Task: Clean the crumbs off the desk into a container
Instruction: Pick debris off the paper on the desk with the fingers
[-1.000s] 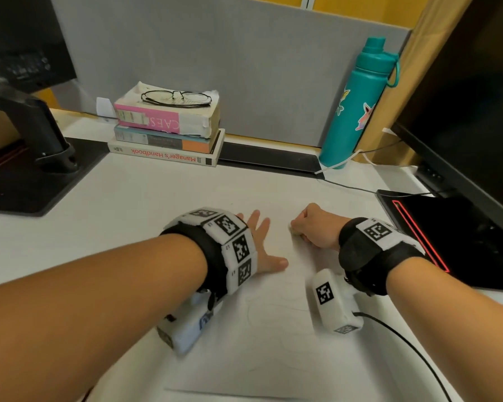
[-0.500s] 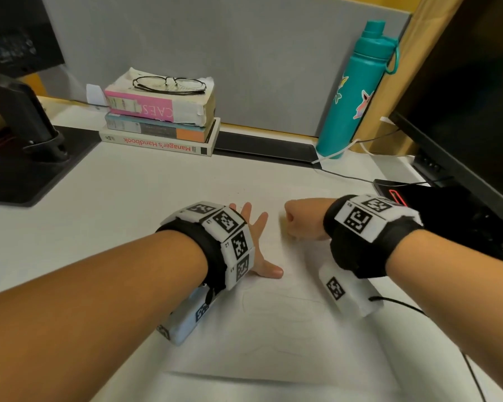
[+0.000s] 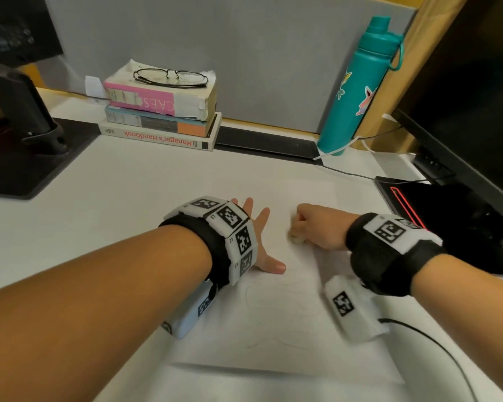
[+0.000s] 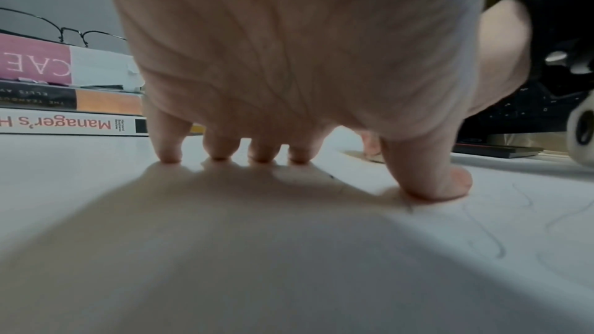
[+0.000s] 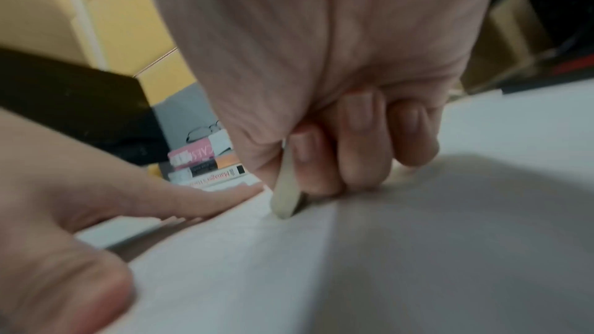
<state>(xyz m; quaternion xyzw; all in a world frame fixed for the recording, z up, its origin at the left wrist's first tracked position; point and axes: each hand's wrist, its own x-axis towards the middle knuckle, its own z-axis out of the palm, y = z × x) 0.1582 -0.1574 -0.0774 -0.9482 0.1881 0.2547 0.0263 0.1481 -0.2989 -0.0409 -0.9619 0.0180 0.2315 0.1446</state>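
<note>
The left grip (image 3: 259,242) lies flat and spread, palm down, on a white sheet of paper (image 3: 273,329) that covers the near part of the white surface (image 3: 128,198); the left wrist view shows its four fingertips (image 4: 168,155) and the thumb pressed onto the sheet, holding nothing. Just to its right, a small gap apart, the right grip (image 3: 317,230) is curled into a fist with its knuckles down on the same paper, and its fingers and thumb pinch a small pale, flat, eraser-like piece (image 5: 286,192) whose lower end touches the sheet; the right wrist view is blurred, so what this piece is made of cannot be told. Faint thin pencil-like curves (image 3: 273,297) mark the paper nearer the person than both grips. No crumbs can be made out for certain in any view, and no container for them shows. Beyond the left grip, against a grey partition (image 3: 244,53), stands a stack of three books (image 3: 160,123), with a pair of thin-rimmed glasses (image 3: 172,78) lying on the top one. Beyond the right grip, well apart from it, a teal water bottle (image 3: 357,91) with stickers stands upright beside the partition, with a thin cable (image 3: 346,172) running along the surface near its foot. To the right of the right grip sits a black device with a red line (image 3: 401,204) below a dark monitor (image 3: 462,97); far to the left of the left grip is a black monitor stand (image 3: 26,126) on its dark base.
</note>
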